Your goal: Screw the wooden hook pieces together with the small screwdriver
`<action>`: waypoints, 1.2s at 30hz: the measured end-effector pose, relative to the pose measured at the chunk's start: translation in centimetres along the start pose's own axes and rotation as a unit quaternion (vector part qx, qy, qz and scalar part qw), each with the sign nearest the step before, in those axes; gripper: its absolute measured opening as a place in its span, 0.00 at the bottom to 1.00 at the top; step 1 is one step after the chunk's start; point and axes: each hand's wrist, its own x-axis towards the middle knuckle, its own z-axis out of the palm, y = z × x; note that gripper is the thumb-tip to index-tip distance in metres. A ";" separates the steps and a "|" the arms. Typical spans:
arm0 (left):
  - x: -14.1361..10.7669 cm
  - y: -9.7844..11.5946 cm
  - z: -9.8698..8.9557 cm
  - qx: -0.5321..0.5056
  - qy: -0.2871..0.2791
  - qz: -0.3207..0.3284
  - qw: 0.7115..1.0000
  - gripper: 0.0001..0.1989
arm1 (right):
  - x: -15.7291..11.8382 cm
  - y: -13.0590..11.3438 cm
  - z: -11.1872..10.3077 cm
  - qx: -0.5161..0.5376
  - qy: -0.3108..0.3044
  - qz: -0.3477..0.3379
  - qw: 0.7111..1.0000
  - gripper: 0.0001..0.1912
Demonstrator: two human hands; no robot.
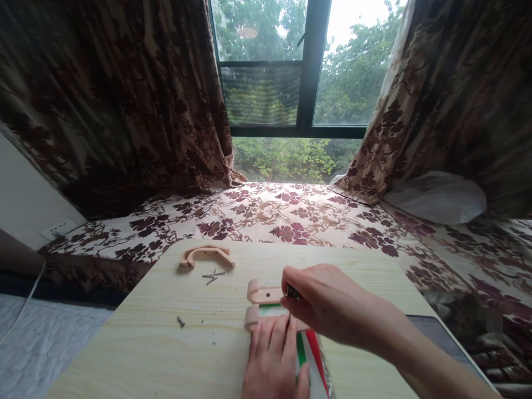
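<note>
Black-handled tool point(292, 292) in right hand point(318, 295), grip closed around it, left hand point(274, 352) open, atop pinkish piece point(251, 317)

Shows a bare left hand point(270, 368), with slim, tapering fingers point(277, 335) and a smooth back. Has a bare right hand point(318, 293) too, rounded at the knuckles and narrowing to a slender wrist point(361, 313). Widens into a smooth, uncovered forearm point(405, 338), bare right down to the view's lower edge. Blurs slightly at the fingertips.
</note>
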 end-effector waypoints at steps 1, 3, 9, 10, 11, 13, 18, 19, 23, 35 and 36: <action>0.0 0.0 0.0 -0.003 0.005 0.002 1.000 0.17 | 0.1 0.1 0.1 -0.003 0.005 0.010 1.000 0.06; -0.1 -0.1 0.1 -0.008 0.010 0.002 1.000 0.17 | 0.2 0.1 0.1 -0.005 0.013 0.019 1.000 0.05; -0.5 -0.3 0.5 -0.005 0.000 -0.005 1.000 0.19 | 0.5 -0.1 -0.8 -0.006 -0.012 -0.031 0.999 0.04; -0.6 -0.3 0.5 -0.004 0.001 -0.005 1.000 0.19 | 0.5 -0.2 -0.8 -0.010 -0.013 -0.029 0.999 0.05; -0.6 -0.2 0.6 -0.005 0.002 -0.004 1.000 0.18 | 0.6 -0.3 -0.7 -0.015 -0.011 -0.023 1.000 0.06; -0.5 -0.3 0.5 -0.005 0.008 -0.006 1.000 0.18 | 0.7 -0.3 -0.6 -0.029 -0.008 -0.004 1.000 0.06; 0.2 -1.3 -0.5 0.043 -0.025 0.065 0.997 0.17 | 0.9 -0.3 -1.1 -0.030 -0.015 -0.022 0.999 0.03; 0.4 -1.6 -0.8 0.056 -0.025 0.070 0.996 0.17 | 0.9 -0.3 -1.3 -0.026 -0.017 -0.039 0.999 0.02; 0.7 -2.1 -1.7 0.077 -0.090 0.143 0.983 0.19 | 1.0 -0.5 -1.5 -0.039 -0.038 -0.062 0.997 0.02; 0.7 -2.2 -1.7 0.078 -0.090 0.116 0.986 0.17 | 1.3 -0.6 -1.5 -0.078 -0.028 -0.100 0.992 0.02; 0.7 -2.2 -1.7 0.078 -0.093 0.129 0.984 0.17 | 1.4 -0.6 -1.4 -0.077 -0.033 -0.101 0.991 0.03</action>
